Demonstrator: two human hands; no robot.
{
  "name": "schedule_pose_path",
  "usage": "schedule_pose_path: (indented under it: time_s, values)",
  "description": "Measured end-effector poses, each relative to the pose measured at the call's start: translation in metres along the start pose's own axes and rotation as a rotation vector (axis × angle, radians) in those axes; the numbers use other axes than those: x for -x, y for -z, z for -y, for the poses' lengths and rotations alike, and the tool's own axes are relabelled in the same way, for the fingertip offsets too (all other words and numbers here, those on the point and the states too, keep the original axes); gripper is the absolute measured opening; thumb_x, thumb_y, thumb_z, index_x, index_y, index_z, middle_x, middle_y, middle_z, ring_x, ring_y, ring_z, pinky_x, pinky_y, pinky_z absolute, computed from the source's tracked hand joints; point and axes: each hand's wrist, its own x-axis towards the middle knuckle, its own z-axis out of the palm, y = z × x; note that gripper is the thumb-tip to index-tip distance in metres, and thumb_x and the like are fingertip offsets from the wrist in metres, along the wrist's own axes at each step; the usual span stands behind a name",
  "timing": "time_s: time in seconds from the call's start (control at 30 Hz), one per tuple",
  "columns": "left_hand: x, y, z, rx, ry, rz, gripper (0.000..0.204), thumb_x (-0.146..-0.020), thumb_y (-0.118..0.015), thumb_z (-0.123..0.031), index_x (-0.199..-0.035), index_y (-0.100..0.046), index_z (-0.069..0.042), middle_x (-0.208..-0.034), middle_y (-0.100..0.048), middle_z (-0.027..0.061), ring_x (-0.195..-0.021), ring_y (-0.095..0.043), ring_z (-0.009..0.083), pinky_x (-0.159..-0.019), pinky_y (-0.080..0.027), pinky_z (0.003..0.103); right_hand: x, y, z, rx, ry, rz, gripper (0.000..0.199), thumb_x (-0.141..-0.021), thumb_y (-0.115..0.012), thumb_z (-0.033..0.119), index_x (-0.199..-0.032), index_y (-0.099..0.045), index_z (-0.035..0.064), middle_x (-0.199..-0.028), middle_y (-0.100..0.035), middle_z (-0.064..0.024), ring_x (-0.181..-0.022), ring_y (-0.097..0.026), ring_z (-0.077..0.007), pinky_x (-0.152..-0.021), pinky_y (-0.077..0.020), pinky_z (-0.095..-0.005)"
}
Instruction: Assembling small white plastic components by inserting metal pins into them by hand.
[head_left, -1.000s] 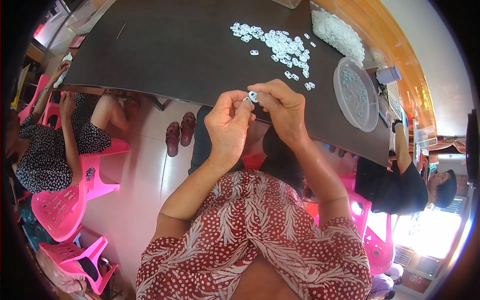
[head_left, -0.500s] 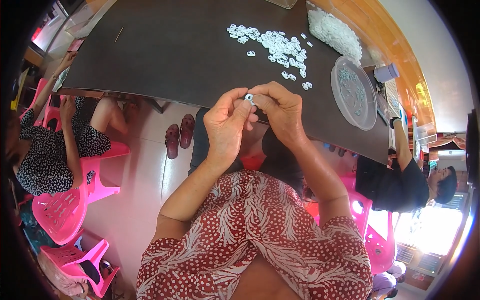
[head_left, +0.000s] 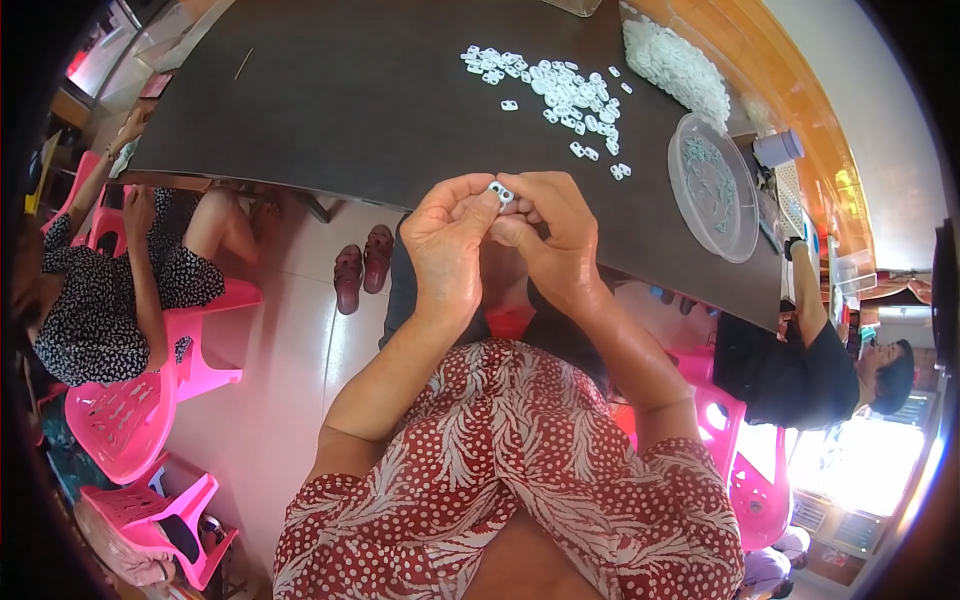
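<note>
1. The head view looks steeply down from above the patterned shirt (head_left: 500,440), which fills six o'clock.
2. It faces the table (head_left: 430,130) at twelve, with the left hand (head_left: 450,240) and right hand (head_left: 562,240) near, just above centre.
3. Its fisheye sweep reaches a pink chair (head_left: 120,425) at eight and a bright window (head_left: 860,460) at four.

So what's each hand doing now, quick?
Left hand: closed, pinching a white piece.
Right hand: fingers curled beside that piece; can't tell if it's gripping too.
</note>
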Motion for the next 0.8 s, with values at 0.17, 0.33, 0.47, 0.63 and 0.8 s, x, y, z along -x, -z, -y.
schedule_pose_path:
  time_s: [0.17, 0.33, 0.47, 0.63, 0.8]
  values:
    - [0.001, 0.005, 0.001, 0.039, 0.029, 0.041, 0.013, -0.086, -0.057, 0.000, -0.098, -0.060, 0.005, -0.086, -0.065, 0.0092, -0.071, -0.062, 0.0112, -0.062, -0.051, 0.021, 0.001, 0.000, -0.003, 0.136, 0.122, -0.058, 0.035, -0.066, -0.068, -0.002, -0.100, -0.063, 0.0017, -0.088, -0.059, -0.0098, -0.074, -0.055, -0.0229, -0.065, -0.0467, -0.0312]
    - [0.002, 0.007, 0.000, 0.007, -0.021, 0.073, 0.011, -0.087, -0.056, 0.001, -0.096, -0.058, 0.006, -0.078, -0.062, 0.0061, -0.062, -0.056, 0.0080, -0.060, -0.046, 0.020, 0.002, -0.001, 0.001, -0.069, -0.025, -0.037, 0.033, -0.066, -0.068, -0.004, -0.099, -0.063, 0.0001, -0.087, -0.060, -0.0081, -0.073, -0.056, -0.0175, -0.061, -0.0463, -0.0271]
    - [0.005, 0.007, -0.005, -0.015, -0.038, 0.076, 0.010, -0.087, -0.057, 0.001, -0.095, -0.059, 0.006, -0.077, -0.062, 0.0059, -0.062, -0.055, 0.0079, -0.060, -0.045, 0.019, 0.006, -0.002, 0.003, -0.136, -0.107, -0.033, 0.032, -0.067, -0.068, -0.005, -0.098, -0.064, -0.0004, -0.084, -0.059, -0.0071, -0.071, -0.054, -0.0149, -0.059, -0.0454, -0.0248]
    - [0.003, 0.014, -0.008, -0.051, -0.064, 0.188, 0.019, -0.087, -0.058, 0.000, -0.104, -0.060, 0.006, -0.082, -0.063, 0.0055, -0.066, -0.055, 0.0082, -0.064, -0.045, 0.020, 0.004, -0.001, 0.006, -0.106, -0.038, -0.039, 0.032, -0.067, -0.068, -0.004, -0.099, -0.064, -0.0002, -0.079, -0.058, -0.0067, -0.068, -0.053, -0.0150, -0.059, -0.0447, -0.0260]
    - [0.003, 0.020, -0.001, -0.073, -0.185, 0.227, 0.022, -0.087, -0.061, -0.004, -0.106, -0.061, 0.005, -0.089, -0.063, 0.0053, -0.076, -0.057, 0.0085, -0.071, -0.047, 0.021, 0.006, -0.003, 0.014, -0.116, -0.060, -0.053, 0.031, -0.067, -0.069, -0.003, -0.098, -0.065, -0.0004, -0.079, -0.060, -0.0073, -0.067, -0.053, -0.0163, -0.060, -0.0448, -0.0271]
